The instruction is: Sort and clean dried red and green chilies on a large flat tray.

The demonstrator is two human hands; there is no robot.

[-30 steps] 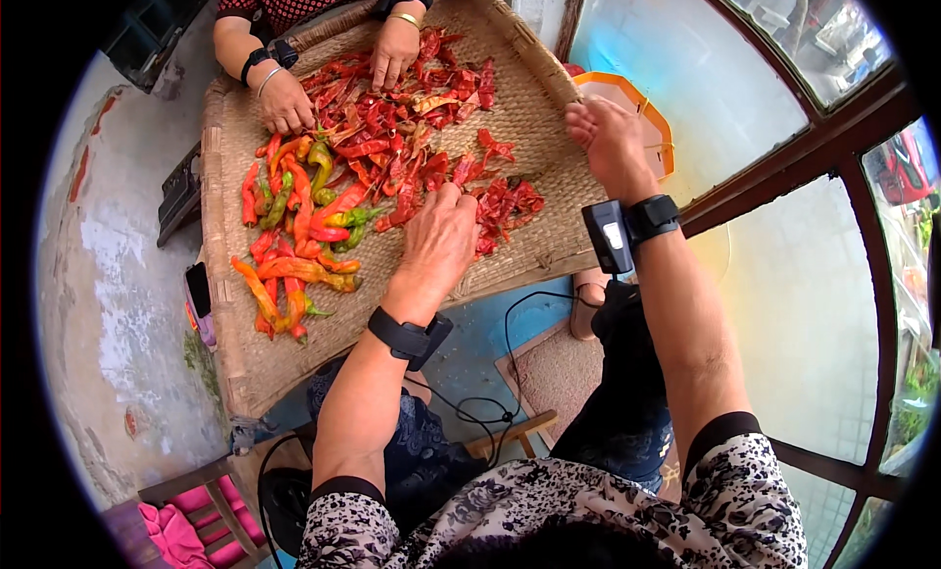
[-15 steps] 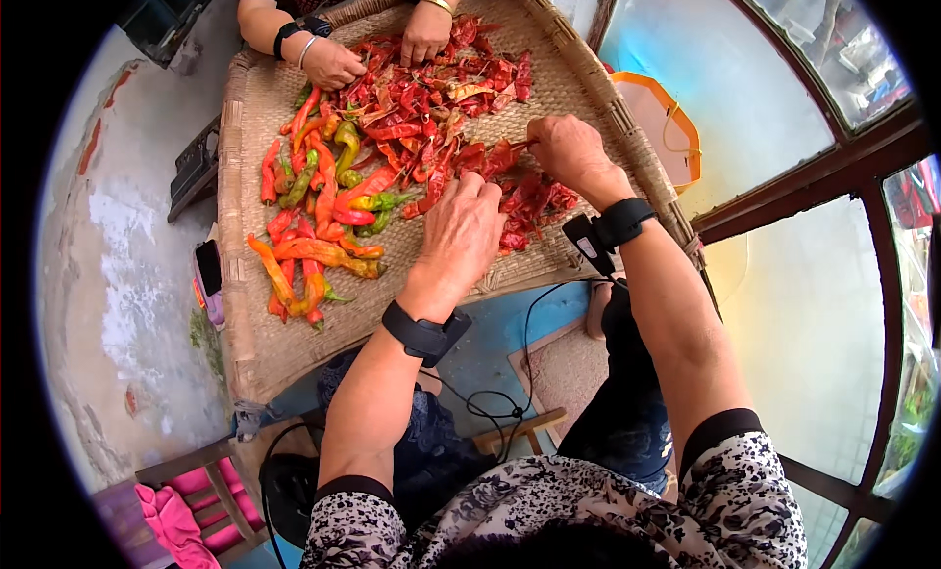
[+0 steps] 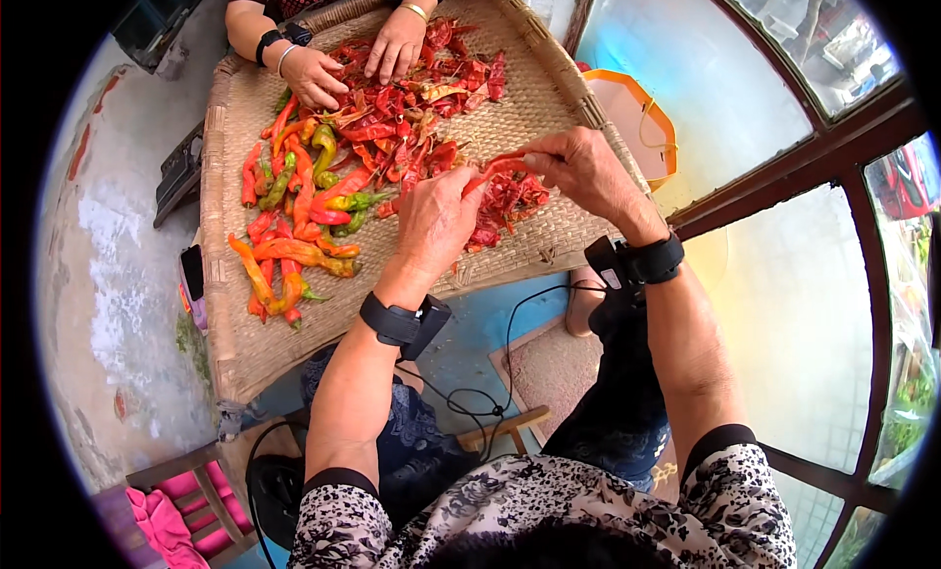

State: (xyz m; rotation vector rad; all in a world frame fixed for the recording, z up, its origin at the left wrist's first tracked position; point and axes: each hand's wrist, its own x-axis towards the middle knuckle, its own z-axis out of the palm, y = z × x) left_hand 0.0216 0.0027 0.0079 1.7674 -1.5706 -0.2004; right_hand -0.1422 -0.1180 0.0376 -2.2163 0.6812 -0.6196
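Two hands, left hand (image 3: 436, 216) and right hand (image 3: 580, 169), apparently pinch one red chili (image 3: 498, 167) over the chili-filled woven tray (image 3: 549, 98)

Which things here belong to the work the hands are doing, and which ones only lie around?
In the work:
- red chili pepper, held between left hand and right hand
- pile of red chilies
- woven tray
- another person's hands, also in the pile

Lying about:
- orange bag
- pink cloth
- wooden stool
- black cable
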